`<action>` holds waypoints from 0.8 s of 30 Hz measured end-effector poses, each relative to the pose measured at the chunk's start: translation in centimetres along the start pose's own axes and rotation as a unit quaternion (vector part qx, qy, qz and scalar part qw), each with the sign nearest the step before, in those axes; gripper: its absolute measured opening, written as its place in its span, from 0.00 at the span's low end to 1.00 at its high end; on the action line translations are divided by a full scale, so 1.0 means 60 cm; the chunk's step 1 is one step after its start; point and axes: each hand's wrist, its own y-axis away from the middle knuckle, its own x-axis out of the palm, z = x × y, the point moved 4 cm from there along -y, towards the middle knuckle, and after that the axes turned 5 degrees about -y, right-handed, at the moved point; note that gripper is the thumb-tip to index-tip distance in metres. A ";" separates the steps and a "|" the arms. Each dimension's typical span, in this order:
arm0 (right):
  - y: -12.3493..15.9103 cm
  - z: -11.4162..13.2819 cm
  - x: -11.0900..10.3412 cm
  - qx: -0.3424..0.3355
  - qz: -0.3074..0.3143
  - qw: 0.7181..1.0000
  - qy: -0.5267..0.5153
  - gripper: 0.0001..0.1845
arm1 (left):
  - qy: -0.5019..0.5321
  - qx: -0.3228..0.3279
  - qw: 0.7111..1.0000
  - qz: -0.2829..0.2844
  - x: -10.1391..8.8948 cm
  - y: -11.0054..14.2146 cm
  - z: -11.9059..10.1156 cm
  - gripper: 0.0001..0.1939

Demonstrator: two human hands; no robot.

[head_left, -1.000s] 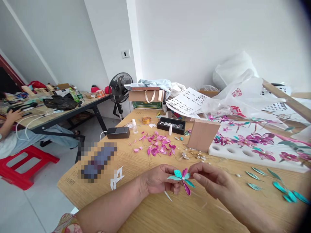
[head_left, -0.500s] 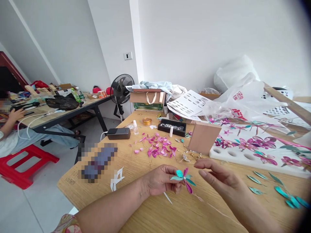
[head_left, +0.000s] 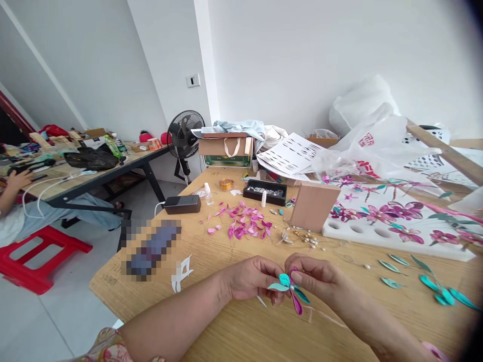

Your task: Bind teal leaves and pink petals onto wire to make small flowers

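Observation:
Low over the near part of the table, my left hand [head_left: 253,280] pinches a small flower [head_left: 296,297] with turquoise and magenta petals and a pearl-like centre. My right hand [head_left: 313,274] is closed on the flower's upper magenta petal, thumb and forefinger pressed together. A pale thread [head_left: 326,318] trails from the flower to the right, beneath my right wrist. The flower's stem is hidden behind my left fingers. Just beyond my hands lie loose pink petals [head_left: 245,223] and a scatter of pearl beads [head_left: 311,241].
Teal leaves [head_left: 392,282] and a turquoise flower [head_left: 443,291] lie to the right. A wooden block [head_left: 315,206] stands beside a white foam board [head_left: 356,231] bearing finished flowers. A black tray [head_left: 264,192], glue bottle [head_left: 208,195] and power bank [head_left: 182,203] stand farther back. Another person's hand [head_left: 18,178] rests at the left table.
My right hand has moved left and closed on the flower's magenta petal; before, it was apart with fingers open. My left hand keeps its pinch. The view has shifted slightly.

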 end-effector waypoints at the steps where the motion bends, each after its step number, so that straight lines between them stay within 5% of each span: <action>1: 0.001 0.000 0.002 0.006 0.002 1.000 0.003 0.17 | 0.000 -0.002 1.000 0.002 0.000 0.001 0.000 0.13; 6: -0.003 -0.004 0.003 0.010 -0.005 1.000 -0.013 0.17 | -0.002 -0.005 1.000 -0.001 0.001 0.001 -0.002 0.13; 13: -0.004 -0.017 -0.041 0.000 -0.164 0.982 0.095 0.15 | 0.062 0.074 0.993 -0.071 -0.006 -0.001 -0.019 0.13; 20: -0.008 -0.037 -0.005 0.092 -0.036 0.995 -0.008 0.17 | 0.098 0.142 0.976 -0.132 -0.018 0.001 -0.035 0.12; 24: -0.006 -0.030 -0.009 0.051 -0.070 0.993 0.084 0.20 | 0.074 0.142 0.974 -0.159 -0.022 0.001 -0.035 0.13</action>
